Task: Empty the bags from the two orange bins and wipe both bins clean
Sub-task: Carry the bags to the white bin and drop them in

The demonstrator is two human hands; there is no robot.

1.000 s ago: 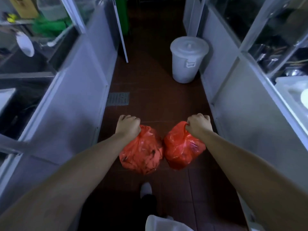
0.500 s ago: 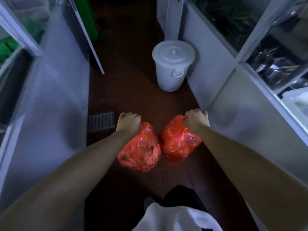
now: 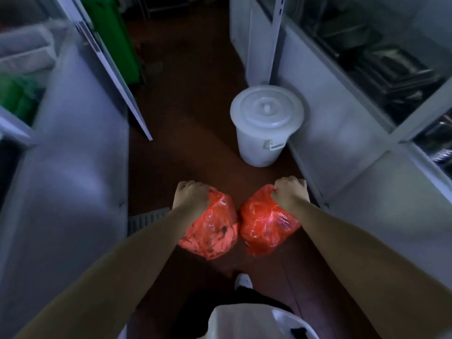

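White bin (image 3: 266, 123) nearer, fists gripping bags (image 3: 211, 228)

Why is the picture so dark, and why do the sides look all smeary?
In the head view the light is dim and bluish, so the floor looks almost black; the cabinets at the left and right edges are smeared by blur and bent by the wide lens; the middle is sharper, where the left hand and right hand grip two shiny orange bags near the white lidded bucket.
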